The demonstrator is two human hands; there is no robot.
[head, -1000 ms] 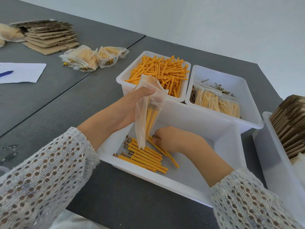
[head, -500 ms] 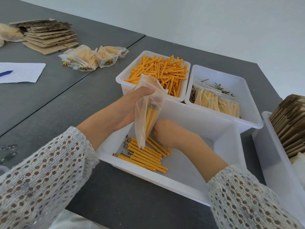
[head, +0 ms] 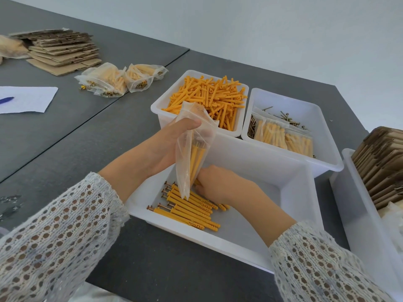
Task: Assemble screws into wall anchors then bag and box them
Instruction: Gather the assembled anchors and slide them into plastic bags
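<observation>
My left hand [head: 168, 147] holds a clear plastic bag [head: 185, 171] upright by its open top, over the near white tray [head: 294, 186]. A few orange anchors with screws stand inside the bag. My right hand [head: 220, 186] reaches down in the tray beside the bag, its fingers curled on assembled anchors [head: 187, 205] that lie in a row on the tray floor. Behind stand a tray of loose orange anchors [head: 209, 99] and a tray of screws [head: 290, 118] with filled bags in it.
Filled bags [head: 117, 80] lie on the dark table at the back left, next to a stack of flat cardboard [head: 58, 51]. A white paper with a blue pen [head: 24, 99] lies at far left. A bin of folded cardboard boxes [head: 379, 168] stands at right.
My right hand has slid left along the tray floor towards the bag, over the row of anchors. The left hand and bag have hardly moved.
</observation>
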